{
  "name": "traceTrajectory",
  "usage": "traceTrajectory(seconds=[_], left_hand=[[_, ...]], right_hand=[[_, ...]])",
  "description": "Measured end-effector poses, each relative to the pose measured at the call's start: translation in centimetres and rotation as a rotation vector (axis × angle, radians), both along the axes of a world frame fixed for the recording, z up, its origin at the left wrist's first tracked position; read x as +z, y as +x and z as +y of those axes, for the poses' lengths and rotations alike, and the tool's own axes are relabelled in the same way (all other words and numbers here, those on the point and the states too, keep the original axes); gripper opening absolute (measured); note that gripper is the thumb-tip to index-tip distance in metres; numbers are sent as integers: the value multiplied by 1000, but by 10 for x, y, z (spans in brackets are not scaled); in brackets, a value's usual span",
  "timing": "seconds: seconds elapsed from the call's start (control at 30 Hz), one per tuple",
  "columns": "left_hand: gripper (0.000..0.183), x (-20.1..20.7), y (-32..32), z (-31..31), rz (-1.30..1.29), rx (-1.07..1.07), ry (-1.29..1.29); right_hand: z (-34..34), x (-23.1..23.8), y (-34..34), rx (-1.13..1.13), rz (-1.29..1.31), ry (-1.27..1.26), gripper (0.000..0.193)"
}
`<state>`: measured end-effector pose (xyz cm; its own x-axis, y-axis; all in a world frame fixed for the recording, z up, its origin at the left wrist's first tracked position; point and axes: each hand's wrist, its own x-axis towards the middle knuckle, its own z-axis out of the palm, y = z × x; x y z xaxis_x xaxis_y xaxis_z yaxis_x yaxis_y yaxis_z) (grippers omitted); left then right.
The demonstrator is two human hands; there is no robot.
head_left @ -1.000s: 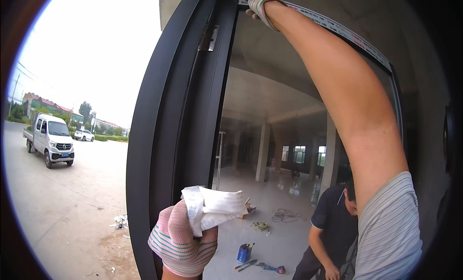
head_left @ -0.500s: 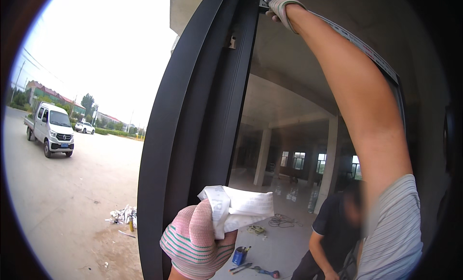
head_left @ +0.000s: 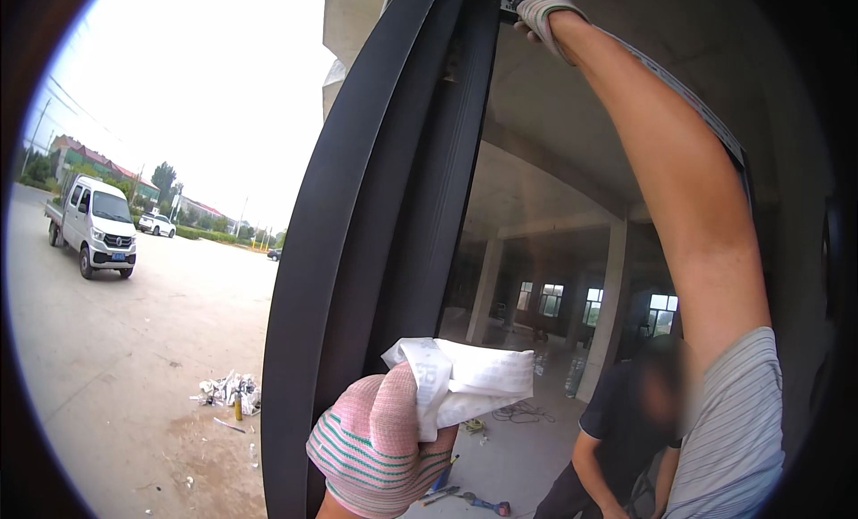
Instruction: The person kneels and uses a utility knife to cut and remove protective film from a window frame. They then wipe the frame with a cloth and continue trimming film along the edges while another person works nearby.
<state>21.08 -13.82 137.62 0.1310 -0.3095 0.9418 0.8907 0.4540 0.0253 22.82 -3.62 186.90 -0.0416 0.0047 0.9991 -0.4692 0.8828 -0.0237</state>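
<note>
While pinched in curled, gloved left hand (head_left: 384, 443), white folded wad (head_left: 487, 373) likely light, soft, easily creased, maybe slippery; best gripped at doubled bunch under thumb. Above, right hand (head_left: 542, 14) raised to top of dark frame (head_left: 357, 206), fingers bent, cannot tell whether pinching. Just beyond left hand, 1 blue container (head_left: 441, 480), mostly hidden, contents unseen. Farther off, clear bottles (head_left: 574, 376), contents too small to tell.

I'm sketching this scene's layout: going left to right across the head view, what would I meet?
White truck, white car, litter heap, left gloved hand, blue tool on the floor, person in a dark shirt.
</note>
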Motion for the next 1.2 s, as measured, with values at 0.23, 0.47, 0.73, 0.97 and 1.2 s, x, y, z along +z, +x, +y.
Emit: traceTrajectory(seconds=[0.23,0.47,0.73,0.97,1.2], left_hand=[[61,0,0,-3,11,-4,6],[60,-1,-6,-2,22,-44,-38],[61,-3,6,-14,-1,37,-35],[61,1,-6,-2,45,-51,-41],[60,1,-1,-7,28,-20,-33]], right_hand=[[-10,9,4,-279,7,53,19],[-8,-2,30,-246,-117,55,21],[-25,-18,39,-254,-144,156,23],[8,21,42,-156,-282,164,20],[6,0,43,-52,-283,184,17]])
